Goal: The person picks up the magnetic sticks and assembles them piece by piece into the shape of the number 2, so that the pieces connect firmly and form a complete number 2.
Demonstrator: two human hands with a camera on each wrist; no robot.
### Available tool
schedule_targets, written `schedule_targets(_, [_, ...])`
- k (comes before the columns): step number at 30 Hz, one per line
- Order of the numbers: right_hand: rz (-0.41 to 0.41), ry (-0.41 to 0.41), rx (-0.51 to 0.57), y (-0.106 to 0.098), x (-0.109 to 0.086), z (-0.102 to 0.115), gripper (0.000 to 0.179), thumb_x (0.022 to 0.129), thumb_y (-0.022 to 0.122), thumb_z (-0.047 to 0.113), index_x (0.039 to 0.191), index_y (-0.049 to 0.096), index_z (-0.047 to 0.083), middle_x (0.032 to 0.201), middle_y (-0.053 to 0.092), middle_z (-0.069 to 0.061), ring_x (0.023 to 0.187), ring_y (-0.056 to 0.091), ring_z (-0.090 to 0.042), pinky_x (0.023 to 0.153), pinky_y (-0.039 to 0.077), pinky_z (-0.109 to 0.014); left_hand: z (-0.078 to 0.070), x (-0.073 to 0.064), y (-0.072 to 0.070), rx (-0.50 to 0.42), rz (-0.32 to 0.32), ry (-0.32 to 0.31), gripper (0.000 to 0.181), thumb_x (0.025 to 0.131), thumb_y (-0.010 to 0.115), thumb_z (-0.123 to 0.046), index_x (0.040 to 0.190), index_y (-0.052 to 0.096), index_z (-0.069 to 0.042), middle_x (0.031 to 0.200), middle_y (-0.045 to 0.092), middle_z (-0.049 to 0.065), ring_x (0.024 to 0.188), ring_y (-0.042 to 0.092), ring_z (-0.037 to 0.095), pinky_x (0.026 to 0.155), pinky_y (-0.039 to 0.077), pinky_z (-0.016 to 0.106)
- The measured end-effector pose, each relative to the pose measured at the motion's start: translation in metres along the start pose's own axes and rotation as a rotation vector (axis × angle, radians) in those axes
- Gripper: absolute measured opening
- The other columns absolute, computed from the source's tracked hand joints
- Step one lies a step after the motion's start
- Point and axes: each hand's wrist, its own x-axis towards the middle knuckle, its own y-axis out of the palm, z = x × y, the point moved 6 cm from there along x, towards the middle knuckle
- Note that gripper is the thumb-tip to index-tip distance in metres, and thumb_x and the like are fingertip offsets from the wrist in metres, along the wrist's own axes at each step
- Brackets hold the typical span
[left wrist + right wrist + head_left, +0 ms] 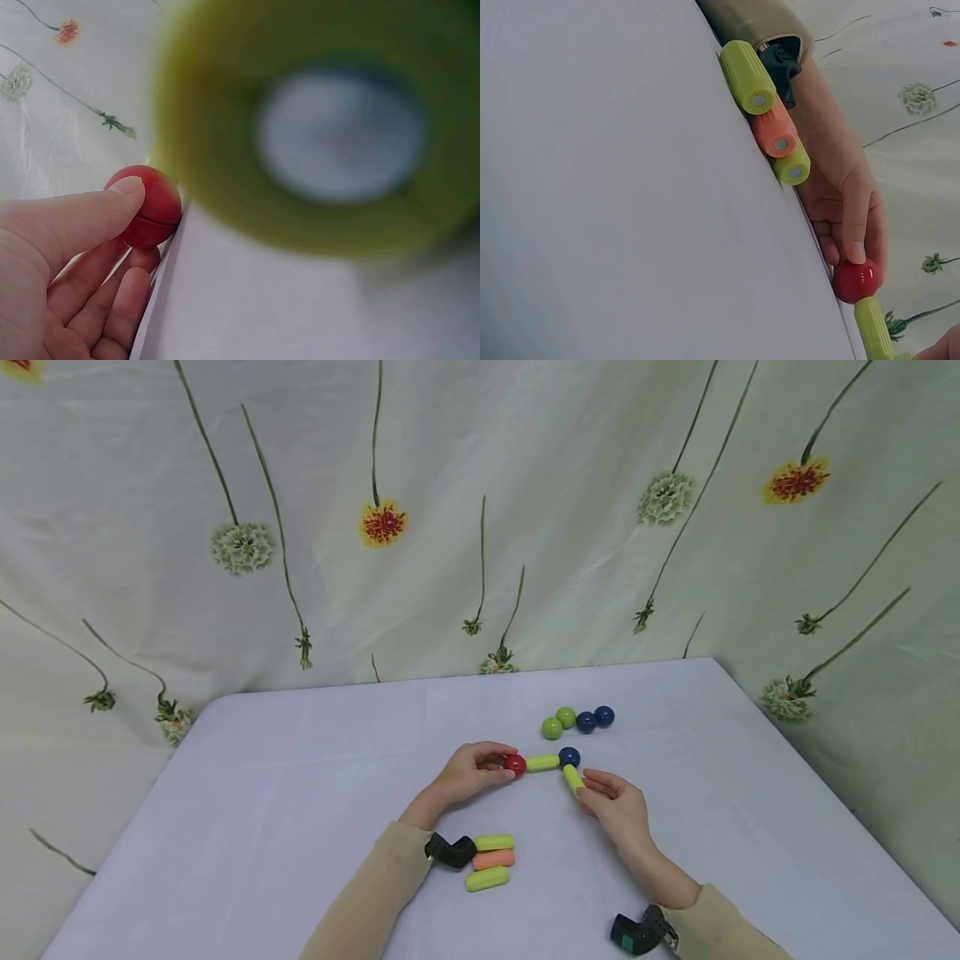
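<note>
My left hand [474, 772] pinches a red ball [515, 765] between thumb and fingers; the left wrist view shows the thumb on the red ball [147, 208]. From that ball a yellow-green magnetic rod [542, 763] runs right to a dark blue ball [569, 757]. A second yellow-green rod [573, 778] slants down from the blue ball, and my right hand [618, 810] pinches its lower end. In the right wrist view only a bit of the right hand [941, 349] shows at the corner.
Two green balls [552, 727] and two dark blue balls [604, 717] lie behind the joined pieces. Near my left wrist rest two yellow-green rods [487, 879] with an orange rod [493, 859] between them. A flowered cloth [450, 593] hangs behind the white table [300, 827].
</note>
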Motion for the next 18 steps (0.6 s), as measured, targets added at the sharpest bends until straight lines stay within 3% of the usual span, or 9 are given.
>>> schedule_targets(3, [0.001, 0.002, 0.001, -0.0001, -0.0001, 0.0002, 0.037, 0.081, 0.066, 0.003, 0.117, 0.061, -0.004, 0.11, 0.064, -0.019, 0.087, 0.064, -0.015, 0.066, 0.053, -0.02, 0.0095, 0.0032, 0.0, -0.011, -0.001, -0.006, 0.036, 0.084, 0.071, -0.017, 0.119, 0.065, -0.007, 0.11, 0.064, 0.007, 0.094, 0.059, 0.018, 0.08, 0.047, 0.028])
schedule_targets(11, [-0.008, 0.003, 0.013, -0.0012, -0.0001, 0.0014, 0.036, 0.081, 0.066, 0.002, 0.116, 0.062, -0.005, 0.109, 0.064, -0.02, 0.082, 0.063, -0.012, 0.064, 0.053, -0.021, 0.0119, 0.004, -0.0006, -0.015, 0.003, -0.009, 0.035, 0.083, 0.073, -0.022, 0.116, 0.067, -0.014, 0.108, 0.064, 0.001, 0.092, 0.059, 0.015, 0.08, 0.048, 0.028])
schedule_targets(18, [-0.004, 0.001, 0.005, -0.0026, 0.0024, 0.0004, 0.036, 0.082, 0.066, 0.004, 0.117, 0.061, -0.005, 0.11, 0.064, -0.02, 0.083, 0.064, -0.014, 0.064, 0.053, -0.021, 0.0042, 0.001, -0.0005, -0.023, 0.002, 0.005, 0.036, 0.084, 0.072, -0.019, 0.117, 0.065, -0.008, 0.11, 0.064, 0.006, 0.093, 0.059, 0.017, 0.08, 0.047, 0.028])
